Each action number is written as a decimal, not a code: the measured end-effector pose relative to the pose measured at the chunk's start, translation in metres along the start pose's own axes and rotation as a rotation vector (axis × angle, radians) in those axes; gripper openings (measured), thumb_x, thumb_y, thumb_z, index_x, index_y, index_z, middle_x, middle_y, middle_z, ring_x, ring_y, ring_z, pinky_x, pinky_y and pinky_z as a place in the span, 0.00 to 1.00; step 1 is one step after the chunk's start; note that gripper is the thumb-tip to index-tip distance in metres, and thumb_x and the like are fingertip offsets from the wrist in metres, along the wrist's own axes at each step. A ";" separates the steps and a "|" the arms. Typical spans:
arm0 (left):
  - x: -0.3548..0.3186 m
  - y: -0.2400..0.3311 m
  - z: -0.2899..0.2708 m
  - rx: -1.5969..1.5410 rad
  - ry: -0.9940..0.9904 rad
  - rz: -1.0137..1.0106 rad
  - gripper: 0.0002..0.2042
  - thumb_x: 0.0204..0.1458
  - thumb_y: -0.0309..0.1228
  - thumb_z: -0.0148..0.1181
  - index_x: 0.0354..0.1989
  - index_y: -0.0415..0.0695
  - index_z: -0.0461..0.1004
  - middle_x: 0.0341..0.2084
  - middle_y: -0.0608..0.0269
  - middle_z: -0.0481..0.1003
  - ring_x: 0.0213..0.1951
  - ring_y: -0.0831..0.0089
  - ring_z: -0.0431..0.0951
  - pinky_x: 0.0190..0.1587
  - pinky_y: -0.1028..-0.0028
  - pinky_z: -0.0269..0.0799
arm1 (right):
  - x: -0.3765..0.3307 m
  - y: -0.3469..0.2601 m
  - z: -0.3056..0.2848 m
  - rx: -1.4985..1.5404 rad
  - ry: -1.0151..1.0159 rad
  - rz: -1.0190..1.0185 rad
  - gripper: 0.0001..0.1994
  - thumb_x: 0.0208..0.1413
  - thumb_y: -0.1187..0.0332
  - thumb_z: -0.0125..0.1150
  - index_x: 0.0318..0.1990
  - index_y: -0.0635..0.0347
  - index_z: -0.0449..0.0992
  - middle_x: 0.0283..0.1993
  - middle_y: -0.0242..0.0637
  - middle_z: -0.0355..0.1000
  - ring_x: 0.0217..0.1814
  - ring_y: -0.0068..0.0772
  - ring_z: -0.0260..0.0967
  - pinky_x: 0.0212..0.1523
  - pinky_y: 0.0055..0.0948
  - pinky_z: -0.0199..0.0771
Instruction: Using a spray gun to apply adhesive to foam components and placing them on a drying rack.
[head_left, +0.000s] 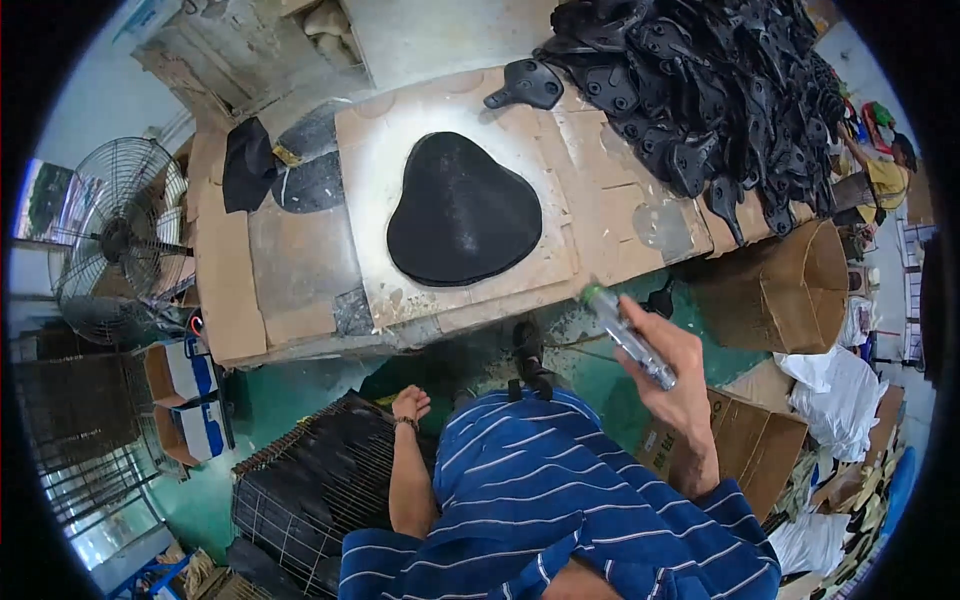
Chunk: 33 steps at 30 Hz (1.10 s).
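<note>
A black, rounded three-lobed pad, shaped like a wide bicycle saddle, lies flat on a pale, white-dusted board on the table. My right hand is off the table's near edge, wrapped round a slim clear and silvery cylinder with a green end. The green end points toward the table; I cannot make out exactly what the cylinder is. Down by my side, above a wire rack, hangs my left hand. Its fingers are curled in and nothing shows in them.
A big heap of black moulded parts covers the table's right end, with one part lying apart. Dark sheet pieces lie at the left. A fan stands left; an open carton stands right. Another person is far right.
</note>
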<state>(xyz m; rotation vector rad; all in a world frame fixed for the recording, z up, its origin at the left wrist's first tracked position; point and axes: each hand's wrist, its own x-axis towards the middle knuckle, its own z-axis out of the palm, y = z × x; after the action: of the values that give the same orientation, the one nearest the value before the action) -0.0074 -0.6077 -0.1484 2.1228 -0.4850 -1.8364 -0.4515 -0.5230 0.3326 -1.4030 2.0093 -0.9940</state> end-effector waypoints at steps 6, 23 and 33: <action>-0.004 -0.011 -0.006 -0.020 0.009 -0.001 0.13 0.68 0.33 0.59 0.58 0.46 0.77 0.38 0.60 0.83 0.32 0.69 0.85 0.33 0.64 0.85 | -0.004 0.013 -0.003 -0.051 -0.168 -0.077 0.36 0.41 0.85 0.67 0.66 0.64 0.75 0.50 0.55 0.80 0.50 0.57 0.80 0.52 0.42 0.79; 0.003 -0.041 -0.011 0.050 0.047 -0.134 0.11 0.65 0.31 0.57 0.53 0.48 0.80 0.36 0.60 0.83 0.32 0.66 0.84 0.33 0.59 0.84 | -0.008 0.004 0.001 0.051 -0.272 -0.028 0.37 0.39 0.85 0.66 0.65 0.64 0.75 0.49 0.55 0.80 0.49 0.59 0.80 0.52 0.40 0.78; 0.002 -0.001 0.008 0.033 -0.021 0.002 0.14 0.64 0.27 0.57 0.56 0.47 0.79 0.36 0.61 0.83 0.32 0.67 0.86 0.34 0.61 0.85 | 0.037 0.013 0.007 -0.060 0.033 -0.138 0.31 0.49 0.84 0.70 0.64 0.66 0.76 0.48 0.52 0.80 0.45 0.48 0.81 0.48 0.34 0.78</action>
<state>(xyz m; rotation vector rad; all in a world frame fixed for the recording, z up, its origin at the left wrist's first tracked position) -0.0151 -0.6076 -0.1523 2.1259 -0.5256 -1.8639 -0.4670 -0.5569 0.3186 -1.5851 2.0036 -1.0286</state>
